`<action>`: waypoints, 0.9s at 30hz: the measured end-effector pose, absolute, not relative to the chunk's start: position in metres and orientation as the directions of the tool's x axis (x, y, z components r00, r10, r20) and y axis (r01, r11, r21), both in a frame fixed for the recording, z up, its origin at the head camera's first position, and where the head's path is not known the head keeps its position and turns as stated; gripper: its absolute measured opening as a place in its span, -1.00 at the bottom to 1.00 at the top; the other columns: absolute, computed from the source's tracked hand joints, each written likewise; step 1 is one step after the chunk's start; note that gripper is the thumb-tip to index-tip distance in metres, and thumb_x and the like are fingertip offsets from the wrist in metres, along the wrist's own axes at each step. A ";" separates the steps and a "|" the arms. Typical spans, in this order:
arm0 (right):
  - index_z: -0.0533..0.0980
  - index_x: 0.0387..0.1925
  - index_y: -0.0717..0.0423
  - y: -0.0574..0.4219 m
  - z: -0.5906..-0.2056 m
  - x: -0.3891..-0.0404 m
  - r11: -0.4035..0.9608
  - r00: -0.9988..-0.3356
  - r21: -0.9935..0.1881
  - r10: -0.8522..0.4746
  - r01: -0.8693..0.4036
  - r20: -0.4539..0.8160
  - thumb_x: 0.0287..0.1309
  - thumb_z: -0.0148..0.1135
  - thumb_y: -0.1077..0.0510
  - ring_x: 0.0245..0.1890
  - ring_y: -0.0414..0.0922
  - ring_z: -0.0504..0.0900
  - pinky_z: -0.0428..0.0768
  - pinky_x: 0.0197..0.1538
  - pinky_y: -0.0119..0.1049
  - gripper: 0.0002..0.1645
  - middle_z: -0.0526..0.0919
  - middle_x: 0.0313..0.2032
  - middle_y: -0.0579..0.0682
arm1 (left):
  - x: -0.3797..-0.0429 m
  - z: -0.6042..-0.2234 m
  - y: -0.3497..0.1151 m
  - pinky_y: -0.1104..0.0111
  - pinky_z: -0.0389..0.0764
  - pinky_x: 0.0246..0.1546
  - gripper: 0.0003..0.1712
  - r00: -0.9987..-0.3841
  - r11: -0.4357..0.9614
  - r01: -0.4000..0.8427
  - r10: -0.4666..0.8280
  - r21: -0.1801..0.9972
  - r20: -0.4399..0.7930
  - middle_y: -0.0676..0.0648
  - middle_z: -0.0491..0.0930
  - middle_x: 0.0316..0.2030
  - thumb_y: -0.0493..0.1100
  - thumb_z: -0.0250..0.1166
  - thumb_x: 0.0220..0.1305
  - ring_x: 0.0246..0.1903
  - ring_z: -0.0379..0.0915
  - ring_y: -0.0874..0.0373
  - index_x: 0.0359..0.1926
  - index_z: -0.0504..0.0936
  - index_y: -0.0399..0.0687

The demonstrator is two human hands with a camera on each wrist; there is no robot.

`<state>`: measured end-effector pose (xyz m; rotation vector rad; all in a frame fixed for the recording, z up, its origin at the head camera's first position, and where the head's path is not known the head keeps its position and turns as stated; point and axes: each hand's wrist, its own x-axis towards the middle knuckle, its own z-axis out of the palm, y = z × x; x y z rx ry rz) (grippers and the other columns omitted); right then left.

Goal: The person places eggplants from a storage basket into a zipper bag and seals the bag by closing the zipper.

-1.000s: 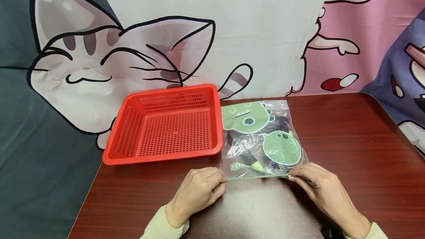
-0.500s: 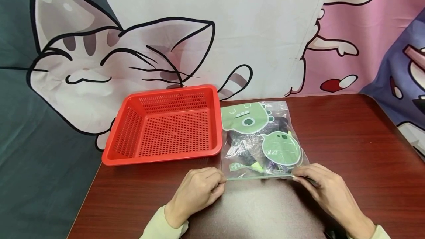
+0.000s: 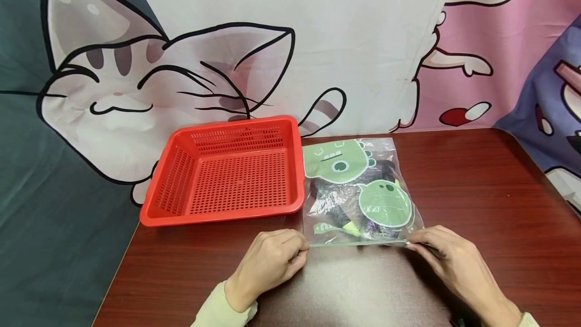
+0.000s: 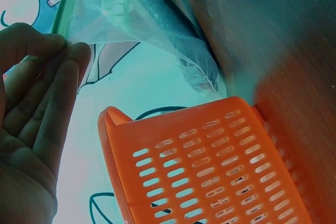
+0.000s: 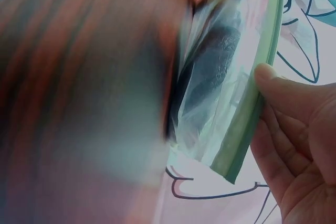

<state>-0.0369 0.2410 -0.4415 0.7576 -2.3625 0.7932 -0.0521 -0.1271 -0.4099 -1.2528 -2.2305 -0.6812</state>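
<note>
A clear zip-lock bag (image 3: 324, 211) with green cartoon prints lies on the table. Dark purple, long-shaped items (image 5: 215, 66) with light-green parts show through its plastic. My left hand (image 3: 272, 261) pinches the bag's near left corner; the left wrist view has its thumb and fingertips at the end of the green zip strip (image 4: 64, 6). Near the other end, my right hand (image 3: 449, 264) pinches the same strip between thumb and fingers, and a short length of strip extends past the fingertips in the right wrist view.
Just left of the bag stands a red plastic basket (image 3: 222, 218) with slotted walls and nothing inside. Under everything is a reddish-brown wooden table (image 3: 490, 196). A cartoon-printed cloth (image 3: 363, 49) hangs behind it. A small black object sits beside the right wrist.
My right hand has slid a little to the right along the zip strip, its thumb and fingers still pinching it. The left hand, bag and basket have stayed in place.
</note>
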 end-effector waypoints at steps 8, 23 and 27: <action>0.70 -0.32 -0.12 0.246 -0.441 -0.034 0.690 -0.716 -0.366 -0.319 -0.624 0.620 0.43 0.00 -0.28 -0.26 -0.44 0.57 0.38 -0.05 -0.65 -0.51 0.67 -0.33 -0.31 | -0.051 -0.410 -0.128 0.57 0.53 -0.42 -0.78 -0.452 0.450 0.875 0.629 0.177 0.633 0.14 0.57 -0.46 -0.39 0.34 -0.09 -0.47 0.47 0.37 -0.41 0.59 -0.01; 0.70 -0.29 -0.12 0.260 -0.438 -0.027 0.746 -0.783 -0.367 -0.321 -0.556 0.533 0.13 0.41 0.07 -0.20 -0.49 0.53 0.34 0.00 -0.66 -0.92 0.69 -0.31 -0.29 | -0.052 -0.410 -0.128 0.56 0.53 -0.42 -0.78 -0.452 0.448 0.876 0.632 0.179 0.629 0.15 0.56 -0.47 -0.39 0.34 -0.09 -0.48 0.46 0.38 -0.42 0.59 -0.01; 0.70 -0.29 -0.11 0.264 -0.436 -0.025 0.769 -0.808 -0.371 -0.303 -0.520 0.505 -0.08 0.46 0.23 -0.16 -0.52 0.51 0.30 0.04 -0.70 -0.75 0.69 -0.30 -0.25 | -0.052 -0.410 -0.128 0.56 0.53 -0.42 -0.78 -0.453 0.448 0.876 0.633 0.180 0.628 0.15 0.55 -0.48 -0.39 0.33 -0.10 -0.49 0.46 0.38 -0.42 0.58 -0.01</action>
